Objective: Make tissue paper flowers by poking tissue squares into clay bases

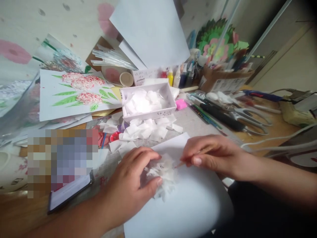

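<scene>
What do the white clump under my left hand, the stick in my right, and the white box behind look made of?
White clump: likely tissue paper, matte, crumpled and slightly see-through.
Stick: probably wood, thin and tan; mostly hidden by the right hand.
White box: seemingly cardboard, matte, with folded straight walls.

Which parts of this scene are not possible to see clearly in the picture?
Head view only:
- Pixelated block: hides whatever lies under it.
- Thin stick in the right hand: mostly covered by the fingers.
- Tissue cluster: partly hidden under the left hand.
- Box label: writing too small.
- White sheet: cut off by the bottom edge.
</scene>
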The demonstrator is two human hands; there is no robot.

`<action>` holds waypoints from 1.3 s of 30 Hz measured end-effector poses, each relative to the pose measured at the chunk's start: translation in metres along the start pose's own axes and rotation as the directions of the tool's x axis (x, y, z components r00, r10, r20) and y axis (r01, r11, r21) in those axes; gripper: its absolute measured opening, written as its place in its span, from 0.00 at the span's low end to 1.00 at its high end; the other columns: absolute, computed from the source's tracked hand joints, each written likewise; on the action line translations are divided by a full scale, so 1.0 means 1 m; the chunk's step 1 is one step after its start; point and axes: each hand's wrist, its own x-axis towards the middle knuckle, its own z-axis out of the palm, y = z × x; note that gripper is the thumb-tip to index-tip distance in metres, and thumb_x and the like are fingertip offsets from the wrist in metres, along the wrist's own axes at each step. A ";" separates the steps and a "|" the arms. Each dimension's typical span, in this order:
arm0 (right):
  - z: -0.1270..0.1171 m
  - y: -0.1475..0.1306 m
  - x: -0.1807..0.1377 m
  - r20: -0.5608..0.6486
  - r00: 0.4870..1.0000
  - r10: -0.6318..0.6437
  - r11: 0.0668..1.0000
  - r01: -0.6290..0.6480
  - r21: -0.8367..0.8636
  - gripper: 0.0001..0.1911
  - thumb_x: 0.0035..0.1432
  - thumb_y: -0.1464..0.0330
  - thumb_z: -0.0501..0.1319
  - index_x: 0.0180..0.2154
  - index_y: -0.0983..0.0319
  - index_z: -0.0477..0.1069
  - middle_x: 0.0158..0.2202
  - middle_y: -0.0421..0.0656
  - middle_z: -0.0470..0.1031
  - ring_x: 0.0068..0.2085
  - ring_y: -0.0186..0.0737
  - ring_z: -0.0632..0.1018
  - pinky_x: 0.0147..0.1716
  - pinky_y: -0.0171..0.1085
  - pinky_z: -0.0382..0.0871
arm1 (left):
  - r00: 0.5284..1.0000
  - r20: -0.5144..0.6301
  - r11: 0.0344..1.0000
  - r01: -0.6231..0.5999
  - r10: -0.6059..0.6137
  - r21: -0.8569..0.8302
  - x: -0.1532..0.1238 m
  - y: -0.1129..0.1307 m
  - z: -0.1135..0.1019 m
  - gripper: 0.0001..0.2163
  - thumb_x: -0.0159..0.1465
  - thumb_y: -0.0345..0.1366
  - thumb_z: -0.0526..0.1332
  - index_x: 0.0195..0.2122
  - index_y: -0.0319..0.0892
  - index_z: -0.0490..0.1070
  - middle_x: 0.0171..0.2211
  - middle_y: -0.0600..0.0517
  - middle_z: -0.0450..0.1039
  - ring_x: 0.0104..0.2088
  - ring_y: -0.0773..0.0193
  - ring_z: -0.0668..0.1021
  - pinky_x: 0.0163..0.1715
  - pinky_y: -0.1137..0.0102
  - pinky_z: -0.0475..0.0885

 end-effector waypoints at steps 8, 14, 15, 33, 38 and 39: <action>0.018 -0.009 -0.009 0.050 0.979 -0.196 0.920 0.202 -0.335 0.04 0.58 0.74 0.58 0.36 0.67 0.71 0.32 0.45 0.76 0.33 0.31 0.75 0.33 0.28 0.69 | 1.000 0.021 0.999 -0.006 0.006 -0.041 0.002 0.009 -0.007 0.15 0.56 0.33 0.59 0.45 0.47 0.63 0.46 0.51 0.65 0.48 0.59 0.68 0.48 0.64 0.66; 0.023 -0.014 -0.009 0.186 0.911 -0.369 0.813 0.413 -0.411 0.06 0.56 0.77 0.58 0.38 0.67 0.71 0.30 0.47 0.75 0.34 0.35 0.73 0.34 0.34 0.67 | 1.000 0.019 1.000 0.009 -0.009 -0.012 0.002 0.010 -0.004 0.17 0.53 0.28 0.59 0.44 0.46 0.64 0.47 0.51 0.65 0.50 0.58 0.67 0.50 0.62 0.65; 0.024 -0.014 -0.009 0.204 0.901 -0.383 0.794 0.434 -0.426 0.06 0.56 0.77 0.58 0.38 0.68 0.70 0.30 0.48 0.74 0.33 0.36 0.72 0.34 0.34 0.67 | 1.000 0.013 1.000 0.001 -0.001 -0.015 0.002 0.009 -0.004 0.17 0.53 0.28 0.59 0.44 0.47 0.64 0.48 0.51 0.65 0.50 0.58 0.67 0.50 0.62 0.65; 0.042 -0.004 0.001 0.344 0.841 -0.418 0.437 0.518 -0.735 0.17 0.64 0.73 0.47 0.32 0.66 0.73 0.28 0.49 0.76 0.29 0.40 0.74 0.32 0.39 0.71 | 1.000 -0.001 0.997 -0.021 0.021 -0.077 -0.003 0.005 -0.001 0.24 0.47 0.20 0.52 0.44 0.49 0.63 0.47 0.56 0.64 0.49 0.63 0.67 0.50 0.68 0.65; 0.050 -0.001 0.007 0.362 0.841 -0.401 0.449 0.525 -0.723 0.17 0.63 0.75 0.47 0.33 0.68 0.73 0.27 0.50 0.75 0.28 0.41 0.73 0.29 0.39 0.70 | 0.999 -0.009 0.998 -0.033 0.032 -0.047 -0.002 0.004 0.002 0.24 0.47 0.20 0.53 0.44 0.50 0.63 0.46 0.57 0.64 0.49 0.64 0.66 0.51 0.68 0.63; 0.049 -0.002 0.007 0.362 0.832 -0.419 0.462 0.539 -0.704 0.16 0.63 0.74 0.47 0.35 0.69 0.73 0.27 0.50 0.75 0.29 0.42 0.73 0.29 0.40 0.70 | 0.999 -0.005 0.998 -0.035 0.034 -0.043 -0.001 0.004 0.002 0.23 0.48 0.21 0.53 0.44 0.50 0.63 0.46 0.57 0.64 0.49 0.64 0.66 0.51 0.68 0.63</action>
